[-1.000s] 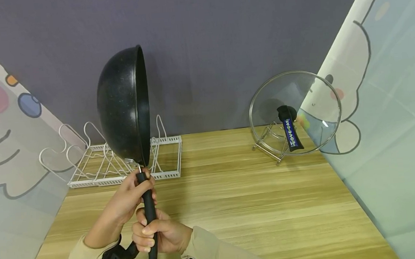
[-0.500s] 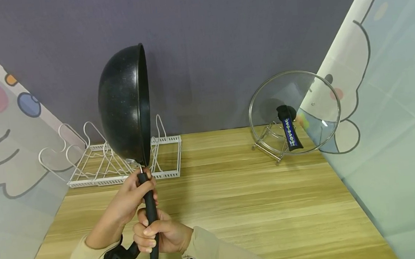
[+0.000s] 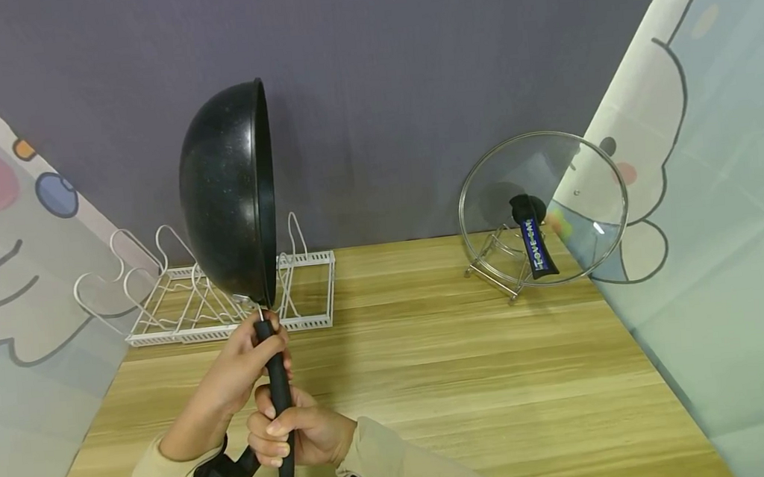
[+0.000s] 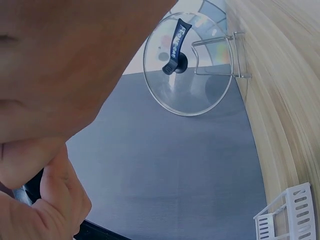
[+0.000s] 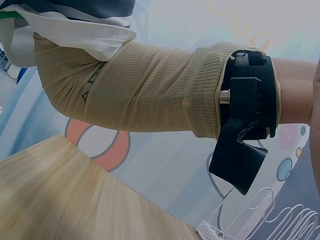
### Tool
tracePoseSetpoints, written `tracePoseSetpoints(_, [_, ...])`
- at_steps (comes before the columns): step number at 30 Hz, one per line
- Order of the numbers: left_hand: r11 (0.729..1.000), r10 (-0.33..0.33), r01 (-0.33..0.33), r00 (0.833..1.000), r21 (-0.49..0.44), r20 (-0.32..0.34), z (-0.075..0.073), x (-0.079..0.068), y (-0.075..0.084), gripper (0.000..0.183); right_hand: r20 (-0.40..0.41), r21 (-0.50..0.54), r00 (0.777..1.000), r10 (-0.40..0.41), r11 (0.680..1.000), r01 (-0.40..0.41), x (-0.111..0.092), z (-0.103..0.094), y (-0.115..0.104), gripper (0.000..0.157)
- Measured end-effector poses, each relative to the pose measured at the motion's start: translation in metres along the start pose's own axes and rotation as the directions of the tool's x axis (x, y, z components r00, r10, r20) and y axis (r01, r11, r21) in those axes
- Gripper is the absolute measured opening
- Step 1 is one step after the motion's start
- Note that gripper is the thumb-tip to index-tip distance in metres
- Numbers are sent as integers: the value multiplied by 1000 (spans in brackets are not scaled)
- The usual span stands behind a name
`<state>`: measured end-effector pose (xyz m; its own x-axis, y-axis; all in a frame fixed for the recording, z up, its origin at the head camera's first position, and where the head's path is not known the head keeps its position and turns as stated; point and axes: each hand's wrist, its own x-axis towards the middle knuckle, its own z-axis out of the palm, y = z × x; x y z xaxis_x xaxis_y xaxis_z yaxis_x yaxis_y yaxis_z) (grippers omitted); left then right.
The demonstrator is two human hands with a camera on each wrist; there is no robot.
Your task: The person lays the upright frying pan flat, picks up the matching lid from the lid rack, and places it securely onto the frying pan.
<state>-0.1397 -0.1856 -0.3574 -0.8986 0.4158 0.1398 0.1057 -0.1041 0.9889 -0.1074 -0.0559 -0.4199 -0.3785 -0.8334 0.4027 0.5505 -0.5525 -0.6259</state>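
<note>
A black wok (image 3: 220, 195) is held up on edge in the head view, its rounded outside to the left and its opening to the right. My left hand (image 3: 240, 366) grips the upper end of the wok's black handle, just below the metal neck. Lower on the same handle, my right hand (image 3: 303, 428) wraps its fingers and thumb round it. Behind and below the wok stands a white wire rack (image 3: 311, 323), partly covered by it; I cannot tell whether they touch. The left wrist view shows part of the gripping fingers close up.
At the back right a glass lid (image 3: 573, 178) with a black and blue handle leans upright in a small metal stand (image 3: 503, 285). A wooden table (image 3: 474, 381) lies below, a dark grey wall (image 3: 371, 104) behind. Printed panels (image 3: 746, 240) enclose both sides.
The wok has shifted very slightly to the right, and the lower end of its handle has edged right with both hands. Both grips stay the same; rack and lid have not moved.
</note>
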Motion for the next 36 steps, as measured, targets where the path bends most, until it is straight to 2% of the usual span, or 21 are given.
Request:
tracePoseSetpoints(5, [1000, -2, 2, 1000, 22, -13, 1, 0, 1, 10, 15, 2, 1000, 2, 1000, -2, 0, -1, 0, 21])
tracePoseSetpoints(14, [999, 21, -21, 1000, 26, 2, 2, 0, 1, 11, 24, -9, 1000, 7, 1000, -7, -1, -2, -1, 21])
tracePoseSetpoints(22, [997, 20, -18, 1000, 78, -22, 4, -1, 2, 11, 51, -10, 999, 8, 1000, -8, -2, -4, -1, 20])
tracePoseSetpoints(36, [993, 25, -21, 999, 116, -38, 6, 0, 2, 14, 80, -33, 997, 18, 999, -15, -2, -8, -2, 18])
